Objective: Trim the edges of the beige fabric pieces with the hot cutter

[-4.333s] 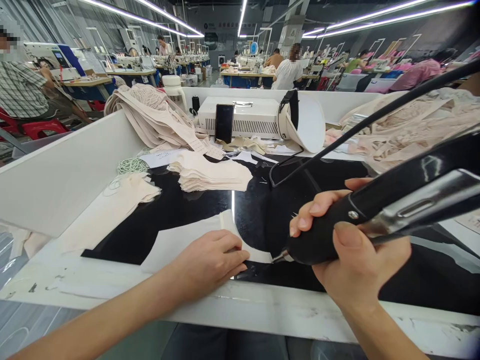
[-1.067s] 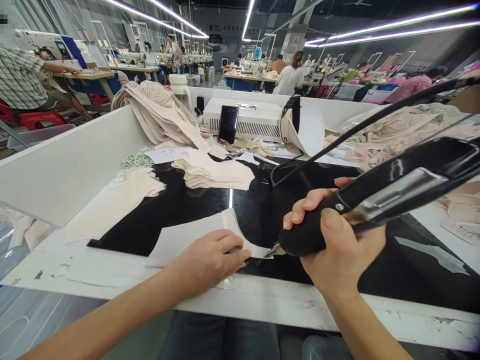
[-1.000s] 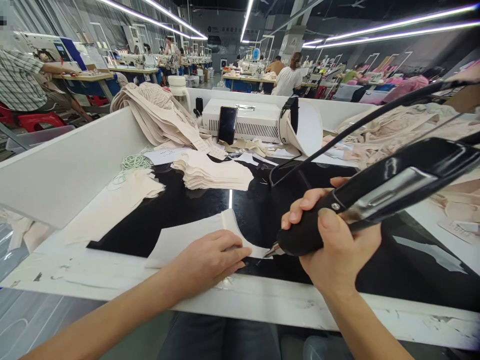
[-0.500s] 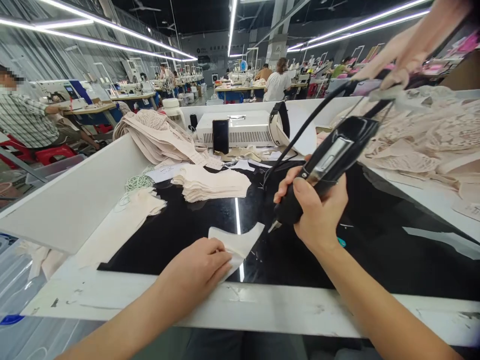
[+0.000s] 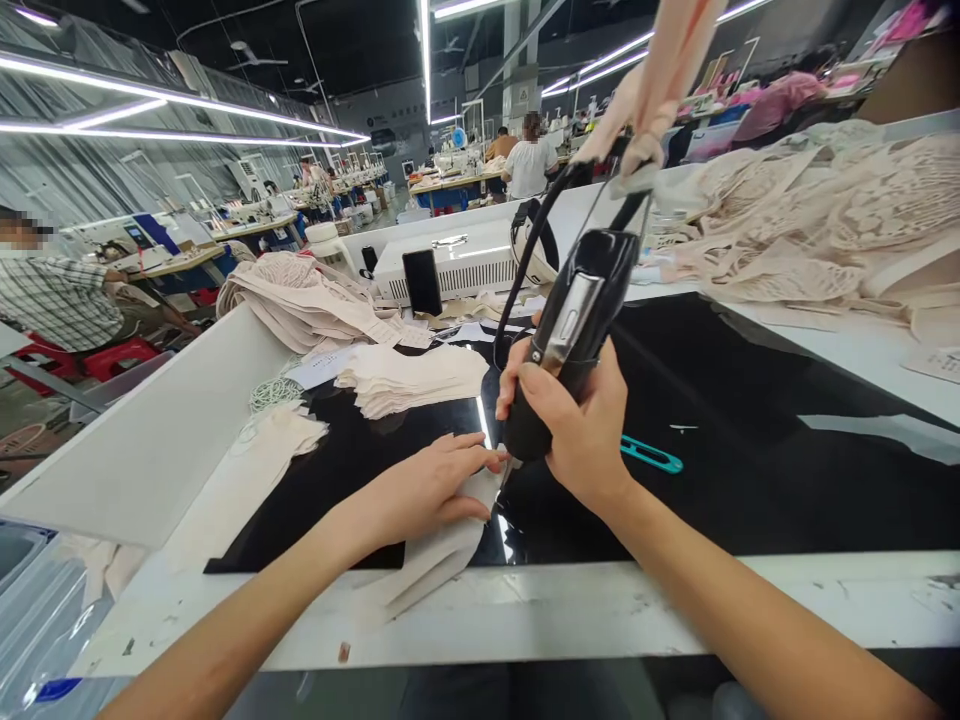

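The black tool has become more upright, its tip now beside the left hand; the pale piece has turned, one end now over the front edge of the counter; the teal cutter has come into view.

Single head view, looking forward and down; hands close below, workshop far beyond.

Two hands, one black tool, one phone, one teal object

Left hand palm down — right hand curled closed.
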The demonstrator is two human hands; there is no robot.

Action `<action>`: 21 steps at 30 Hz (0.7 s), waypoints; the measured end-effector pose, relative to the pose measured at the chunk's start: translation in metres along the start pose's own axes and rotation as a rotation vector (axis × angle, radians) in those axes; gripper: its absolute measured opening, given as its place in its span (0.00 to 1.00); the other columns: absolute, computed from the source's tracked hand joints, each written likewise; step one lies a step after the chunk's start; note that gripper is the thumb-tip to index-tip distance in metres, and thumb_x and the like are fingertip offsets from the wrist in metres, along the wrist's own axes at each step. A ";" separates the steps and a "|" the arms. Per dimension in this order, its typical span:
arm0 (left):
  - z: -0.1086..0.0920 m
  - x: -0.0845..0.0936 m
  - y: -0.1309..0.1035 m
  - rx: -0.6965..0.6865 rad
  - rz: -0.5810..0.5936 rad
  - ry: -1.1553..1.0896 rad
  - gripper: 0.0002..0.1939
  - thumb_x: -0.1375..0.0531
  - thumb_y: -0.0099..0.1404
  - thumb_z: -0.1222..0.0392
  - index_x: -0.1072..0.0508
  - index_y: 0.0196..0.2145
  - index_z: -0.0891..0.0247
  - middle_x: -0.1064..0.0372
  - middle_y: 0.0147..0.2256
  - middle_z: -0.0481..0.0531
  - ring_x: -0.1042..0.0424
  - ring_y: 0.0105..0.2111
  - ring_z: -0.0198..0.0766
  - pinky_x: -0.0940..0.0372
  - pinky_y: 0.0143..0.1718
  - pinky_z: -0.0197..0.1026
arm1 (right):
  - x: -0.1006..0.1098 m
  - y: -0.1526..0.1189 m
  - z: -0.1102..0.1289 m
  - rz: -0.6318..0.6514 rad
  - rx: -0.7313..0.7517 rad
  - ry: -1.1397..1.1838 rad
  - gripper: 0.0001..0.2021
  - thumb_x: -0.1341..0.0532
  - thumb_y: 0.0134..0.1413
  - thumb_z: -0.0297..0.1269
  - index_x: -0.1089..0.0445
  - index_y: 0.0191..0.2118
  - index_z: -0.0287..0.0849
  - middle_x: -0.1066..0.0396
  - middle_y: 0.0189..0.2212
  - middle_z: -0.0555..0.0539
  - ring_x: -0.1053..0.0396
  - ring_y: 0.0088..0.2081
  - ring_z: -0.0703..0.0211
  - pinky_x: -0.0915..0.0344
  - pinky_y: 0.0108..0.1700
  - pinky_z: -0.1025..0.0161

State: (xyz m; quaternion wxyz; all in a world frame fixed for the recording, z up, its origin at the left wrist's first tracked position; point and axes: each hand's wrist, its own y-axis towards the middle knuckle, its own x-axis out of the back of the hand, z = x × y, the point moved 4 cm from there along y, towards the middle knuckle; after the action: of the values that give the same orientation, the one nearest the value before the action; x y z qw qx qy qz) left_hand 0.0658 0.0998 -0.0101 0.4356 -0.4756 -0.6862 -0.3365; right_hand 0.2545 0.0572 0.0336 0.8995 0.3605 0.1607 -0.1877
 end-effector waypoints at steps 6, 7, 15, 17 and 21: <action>0.007 0.004 -0.006 0.087 0.106 -0.018 0.28 0.24 0.83 0.55 0.23 0.75 0.53 0.20 0.74 0.63 0.33 0.85 0.61 0.39 0.86 0.76 | -0.007 -0.004 0.001 0.016 -0.026 0.017 0.28 0.15 0.59 0.63 0.27 0.45 0.54 0.23 0.32 0.57 0.28 0.25 0.62 0.19 0.25 0.62; 0.009 0.005 -0.008 0.099 0.117 -0.021 0.29 0.24 0.83 0.55 0.23 0.75 0.52 0.20 0.74 0.62 0.36 0.86 0.61 0.42 0.87 0.77 | -0.008 -0.003 0.000 0.014 -0.025 0.022 0.28 0.15 0.59 0.63 0.27 0.44 0.54 0.23 0.32 0.57 0.28 0.25 0.62 0.19 0.25 0.62; 0.014 0.015 -0.022 0.137 0.113 -0.026 0.26 0.23 0.82 0.53 0.21 0.72 0.52 0.19 0.72 0.61 0.27 0.81 0.61 0.44 0.86 0.81 | -0.022 -0.005 -0.013 0.017 -0.019 0.045 0.28 0.16 0.61 0.65 0.27 0.48 0.55 0.24 0.33 0.57 0.29 0.27 0.61 0.22 0.26 0.61; 0.012 0.016 -0.021 0.140 0.110 -0.031 0.25 0.23 0.82 0.53 0.20 0.70 0.52 0.19 0.73 0.61 0.25 0.79 0.59 0.45 0.87 0.80 | -0.025 -0.007 -0.017 0.026 -0.013 0.027 0.27 0.16 0.62 0.64 0.26 0.48 0.54 0.23 0.34 0.57 0.28 0.28 0.61 0.24 0.28 0.62; 0.009 0.016 -0.018 0.159 0.122 -0.029 0.25 0.22 0.81 0.54 0.21 0.69 0.53 0.20 0.73 0.62 0.26 0.80 0.59 0.49 0.87 0.83 | -0.026 -0.010 -0.022 0.029 -0.018 -0.001 0.25 0.17 0.64 0.61 0.27 0.48 0.54 0.23 0.35 0.56 0.28 0.30 0.60 0.24 0.30 0.61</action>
State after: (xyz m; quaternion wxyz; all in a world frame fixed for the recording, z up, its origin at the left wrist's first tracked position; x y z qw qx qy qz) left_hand 0.0434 0.1074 -0.0001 0.4818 -0.4852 -0.6866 -0.2470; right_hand 0.2239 0.0715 0.0238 0.9053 0.3548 0.1568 -0.1733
